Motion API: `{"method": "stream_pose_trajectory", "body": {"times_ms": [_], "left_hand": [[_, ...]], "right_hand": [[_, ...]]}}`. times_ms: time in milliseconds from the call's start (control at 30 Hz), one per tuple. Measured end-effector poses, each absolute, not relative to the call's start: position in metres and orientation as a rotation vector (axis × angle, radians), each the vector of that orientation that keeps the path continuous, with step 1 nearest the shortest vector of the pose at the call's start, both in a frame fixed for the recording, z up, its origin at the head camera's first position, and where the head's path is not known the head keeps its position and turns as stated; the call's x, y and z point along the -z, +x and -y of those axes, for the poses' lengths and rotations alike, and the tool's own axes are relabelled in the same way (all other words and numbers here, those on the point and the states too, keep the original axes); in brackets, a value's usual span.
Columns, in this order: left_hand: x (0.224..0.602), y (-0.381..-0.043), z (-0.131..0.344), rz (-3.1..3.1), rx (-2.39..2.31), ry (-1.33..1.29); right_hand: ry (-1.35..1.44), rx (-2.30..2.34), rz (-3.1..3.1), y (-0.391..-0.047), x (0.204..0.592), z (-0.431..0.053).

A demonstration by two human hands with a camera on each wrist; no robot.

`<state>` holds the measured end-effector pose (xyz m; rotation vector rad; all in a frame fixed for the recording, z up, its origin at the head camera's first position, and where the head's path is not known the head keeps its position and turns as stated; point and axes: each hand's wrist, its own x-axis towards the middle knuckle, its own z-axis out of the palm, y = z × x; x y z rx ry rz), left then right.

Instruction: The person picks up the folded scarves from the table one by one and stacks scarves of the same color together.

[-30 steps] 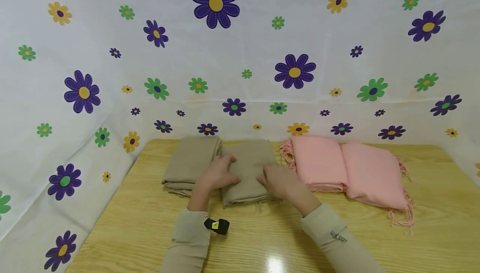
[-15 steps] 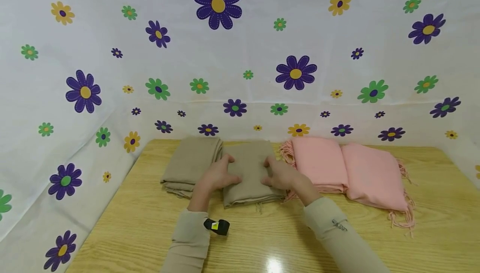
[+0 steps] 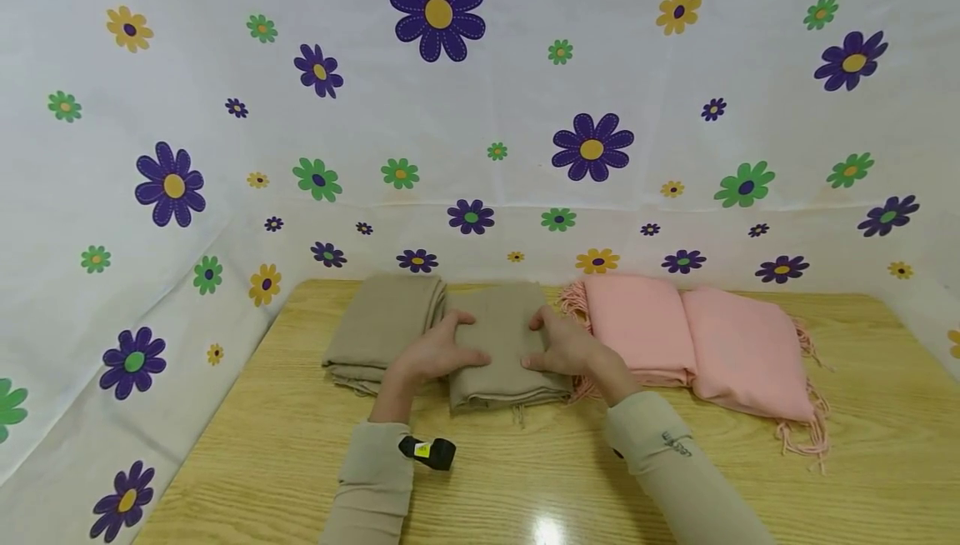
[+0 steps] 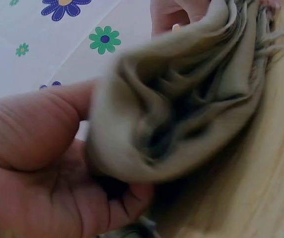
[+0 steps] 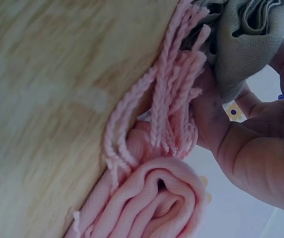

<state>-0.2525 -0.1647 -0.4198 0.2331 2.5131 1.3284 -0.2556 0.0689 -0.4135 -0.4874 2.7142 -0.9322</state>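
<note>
Between my hands lies a folded beige scarf with a short fringe at its near edge. My left hand grips its left side. In the left wrist view, thumb and fingers close around the thick folded edge, and the layers show at the end. My right hand holds the opposite side, thumb and fingers on either face of the fold in the right wrist view. Pink twisted tassels hang right beside that hand's fingers. Undersides of the hands' hold are hidden in the head view.
Another folded beige scarf sits against the left side of the held one. To the right, two folded pink scarves lie side by side, fringes spread on the wooden table. A white flowered cloth rises behind.
My right hand, earlier bunched on top of the scarf, has spread its thumb and fingers along the right edge. The left hand stays nearly in place, its thumb slightly further right.
</note>
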Motion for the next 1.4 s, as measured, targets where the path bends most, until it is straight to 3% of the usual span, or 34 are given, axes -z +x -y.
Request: {"method": "stream_pose_trajectory", "body": {"times_ms": [833,1400], "left_hand": [[0.430,-0.253,0.160,-2.379,-1.553,0.216],[0.437,-0.260,0.160,-1.897,-1.987,0.004]], "right_hand": [[-0.455,0.974,-2.689,-0.255,0.418,-0.071],[-0.404,1.076,-2.647,-0.249,0.422,-0.075]]}}
